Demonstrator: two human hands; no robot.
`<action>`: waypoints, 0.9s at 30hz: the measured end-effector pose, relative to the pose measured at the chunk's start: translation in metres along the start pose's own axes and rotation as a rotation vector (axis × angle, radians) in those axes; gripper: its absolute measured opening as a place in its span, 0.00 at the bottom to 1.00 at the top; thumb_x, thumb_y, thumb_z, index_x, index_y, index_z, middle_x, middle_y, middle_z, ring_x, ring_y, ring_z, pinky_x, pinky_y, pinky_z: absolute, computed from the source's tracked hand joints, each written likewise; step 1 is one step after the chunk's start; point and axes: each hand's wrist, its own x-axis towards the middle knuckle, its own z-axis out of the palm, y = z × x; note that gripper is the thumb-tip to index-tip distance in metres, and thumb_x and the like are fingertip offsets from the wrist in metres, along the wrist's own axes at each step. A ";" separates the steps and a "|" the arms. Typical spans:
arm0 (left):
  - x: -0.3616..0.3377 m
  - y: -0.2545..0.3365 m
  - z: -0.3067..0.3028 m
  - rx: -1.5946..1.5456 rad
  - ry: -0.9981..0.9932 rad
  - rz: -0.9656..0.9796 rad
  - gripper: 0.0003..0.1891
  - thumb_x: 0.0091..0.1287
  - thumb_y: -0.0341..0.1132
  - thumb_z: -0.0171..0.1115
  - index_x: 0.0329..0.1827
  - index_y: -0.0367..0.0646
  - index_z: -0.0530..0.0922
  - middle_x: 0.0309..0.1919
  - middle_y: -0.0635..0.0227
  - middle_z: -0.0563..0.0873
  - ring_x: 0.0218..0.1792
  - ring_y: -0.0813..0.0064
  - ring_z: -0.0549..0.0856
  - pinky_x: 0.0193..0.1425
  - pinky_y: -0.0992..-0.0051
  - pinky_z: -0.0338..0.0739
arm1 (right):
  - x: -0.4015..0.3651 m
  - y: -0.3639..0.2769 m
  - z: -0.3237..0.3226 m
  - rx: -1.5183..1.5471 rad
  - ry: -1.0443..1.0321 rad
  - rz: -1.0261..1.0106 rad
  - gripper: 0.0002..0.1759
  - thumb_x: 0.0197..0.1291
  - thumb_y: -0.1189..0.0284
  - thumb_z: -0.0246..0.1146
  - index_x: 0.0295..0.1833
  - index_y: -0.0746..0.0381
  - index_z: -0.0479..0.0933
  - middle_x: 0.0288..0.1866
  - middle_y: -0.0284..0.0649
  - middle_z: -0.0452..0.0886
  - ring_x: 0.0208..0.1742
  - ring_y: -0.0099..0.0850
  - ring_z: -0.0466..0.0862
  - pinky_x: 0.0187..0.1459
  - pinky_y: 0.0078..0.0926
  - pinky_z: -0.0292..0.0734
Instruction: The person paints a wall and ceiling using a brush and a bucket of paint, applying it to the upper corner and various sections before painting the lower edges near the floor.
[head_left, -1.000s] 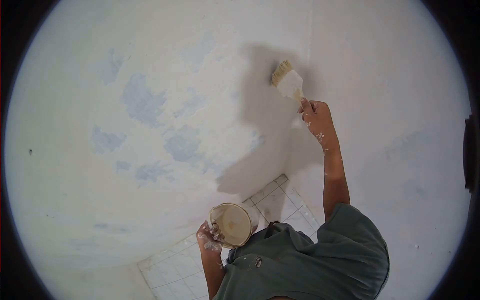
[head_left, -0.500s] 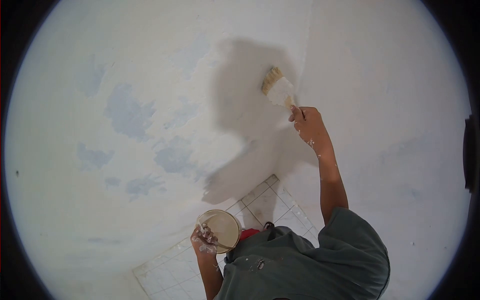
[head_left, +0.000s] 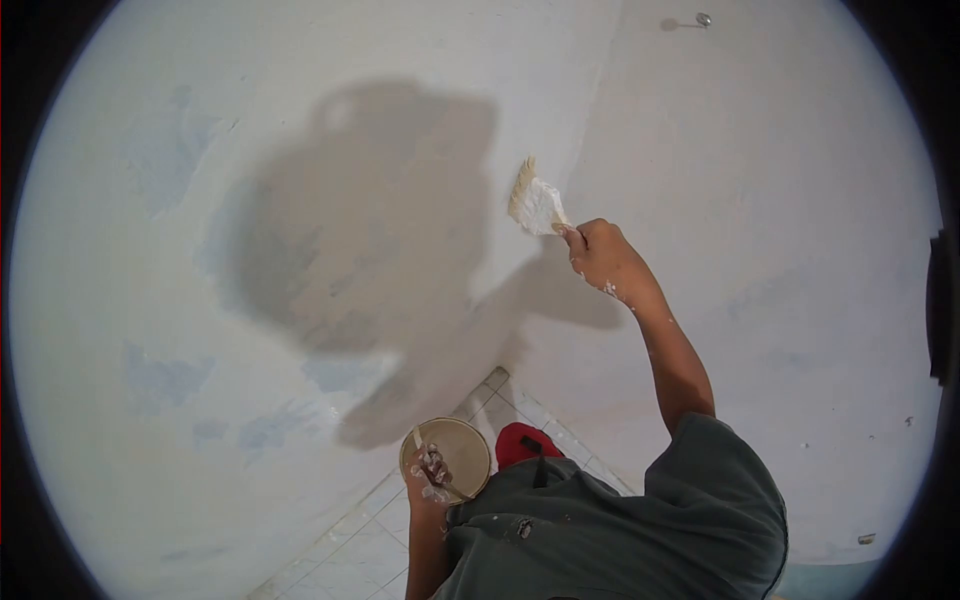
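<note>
By the wall (head_left: pixel 480 40), right fingers (head_left: pixel 575 240) clamp a whitened brush (head_left: pixel 540 206); left fingers (head_left: pixel 434 466), a bucket (head_left: pixel 463 448).

Indoor room, exact type unclear | patchy pale walls (head_left: pixel 90 290) | tiled floor (head_left: pixel 352 558)

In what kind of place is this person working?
It looks like a room being painted, perhaps in a home: the right hand holds a wide brush near the patchy wall, the left holds a bucket, and white floor tiles show below.
</note>
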 end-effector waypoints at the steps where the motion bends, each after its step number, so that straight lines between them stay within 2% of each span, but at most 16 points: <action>1: -0.002 0.000 0.001 0.037 0.022 0.011 0.09 0.58 0.42 0.54 0.28 0.46 0.70 0.11 0.77 0.64 0.09 0.83 0.61 0.13 0.82 0.53 | 0.000 -0.003 -0.002 -0.008 -0.007 -0.004 0.22 0.61 0.66 0.49 0.21 0.73 0.71 0.15 0.54 0.72 0.16 0.43 0.73 0.25 0.37 0.68; 3: -0.001 -0.001 -0.003 0.017 0.002 -0.008 0.09 0.58 0.41 0.54 0.28 0.46 0.70 0.11 0.77 0.63 0.09 0.83 0.61 0.13 0.82 0.53 | -0.003 -0.011 -0.005 -0.003 -0.031 -0.009 0.22 0.61 0.68 0.48 0.19 0.72 0.71 0.11 0.48 0.68 0.13 0.33 0.65 0.22 0.34 0.65; 7: 0.006 -0.001 -0.006 -0.016 -0.025 -0.056 0.09 0.58 0.41 0.53 0.28 0.46 0.70 0.11 0.77 0.63 0.09 0.83 0.60 0.13 0.82 0.53 | -0.019 -0.047 -0.027 -0.138 -0.050 0.013 0.22 0.60 0.67 0.50 0.19 0.72 0.72 0.12 0.49 0.70 0.13 0.37 0.69 0.23 0.35 0.66; 9: 0.005 -0.001 -0.005 -0.011 -0.022 -0.059 0.09 0.59 0.41 0.53 0.28 0.46 0.70 0.10 0.77 0.63 0.09 0.83 0.60 0.12 0.82 0.53 | -0.028 -0.055 -0.033 -0.364 0.017 -0.094 0.20 0.60 0.67 0.51 0.21 0.71 0.73 0.14 0.51 0.72 0.16 0.43 0.73 0.24 0.35 0.69; 10: 0.004 0.001 -0.004 -0.016 -0.018 -0.068 0.09 0.59 0.40 0.52 0.28 0.46 0.70 0.10 0.77 0.63 0.09 0.83 0.60 0.12 0.83 0.53 | -0.033 -0.059 -0.034 -0.361 0.025 -0.080 0.20 0.60 0.67 0.51 0.21 0.71 0.73 0.14 0.51 0.72 0.16 0.43 0.73 0.24 0.35 0.69; 12: 0.002 0.005 0.001 -0.009 -0.026 -0.097 0.08 0.59 0.40 0.52 0.28 0.46 0.70 0.10 0.78 0.63 0.09 0.83 0.60 0.12 0.82 0.54 | -0.043 -0.066 -0.038 -0.561 0.128 -0.229 0.19 0.59 0.67 0.52 0.21 0.70 0.73 0.15 0.51 0.72 0.17 0.44 0.76 0.23 0.35 0.72; 19: 0.001 0.011 0.001 -0.010 -0.082 -0.221 0.10 0.60 0.42 0.51 0.27 0.46 0.70 0.10 0.78 0.63 0.09 0.83 0.60 0.13 0.82 0.54 | -0.052 -0.093 -0.036 -0.887 0.123 -0.374 0.17 0.58 0.67 0.53 0.24 0.69 0.72 0.14 0.46 0.73 0.16 0.40 0.76 0.19 0.32 0.75; 21: 0.001 0.013 0.001 0.040 -0.104 -0.222 0.11 0.60 0.43 0.51 0.27 0.46 0.70 0.10 0.78 0.63 0.09 0.83 0.60 0.13 0.81 0.54 | -0.055 -0.101 -0.035 -1.068 0.146 -0.517 0.17 0.58 0.66 0.53 0.25 0.70 0.72 0.15 0.45 0.74 0.17 0.41 0.77 0.21 0.31 0.76; 22: 0.002 0.013 0.000 0.090 -0.125 -0.210 0.11 0.60 0.43 0.51 0.27 0.46 0.70 0.10 0.77 0.64 0.09 0.83 0.60 0.13 0.81 0.54 | -0.055 -0.105 -0.037 -1.076 0.142 -0.506 0.17 0.58 0.66 0.53 0.25 0.70 0.72 0.15 0.45 0.74 0.17 0.41 0.77 0.21 0.31 0.76; 24: 0.002 0.015 0.000 0.087 -0.122 -0.224 0.11 0.60 0.44 0.51 0.27 0.46 0.71 0.10 0.77 0.64 0.08 0.83 0.60 0.13 0.81 0.54 | -0.047 -0.117 -0.049 -0.849 0.072 -0.592 0.17 0.59 0.66 0.53 0.25 0.69 0.73 0.16 0.46 0.74 0.17 0.42 0.77 0.21 0.33 0.75; 25: 0.003 0.015 0.000 0.081 -0.121 -0.235 0.11 0.60 0.44 0.51 0.28 0.46 0.71 0.10 0.77 0.65 0.08 0.82 0.60 0.13 0.81 0.54 | -0.045 -0.118 -0.050 -0.858 0.073 -0.583 0.17 0.59 0.66 0.53 0.25 0.69 0.73 0.16 0.46 0.74 0.17 0.42 0.77 0.21 0.33 0.75; 27: 0.000 0.018 -0.002 0.075 -0.154 -0.257 0.11 0.60 0.44 0.52 0.28 0.46 0.71 0.10 0.77 0.65 0.08 0.82 0.61 0.13 0.81 0.54 | -0.038 -0.119 -0.050 -0.752 -0.089 -0.474 0.17 0.59 0.66 0.53 0.26 0.68 0.74 0.17 0.47 0.74 0.17 0.43 0.76 0.22 0.35 0.74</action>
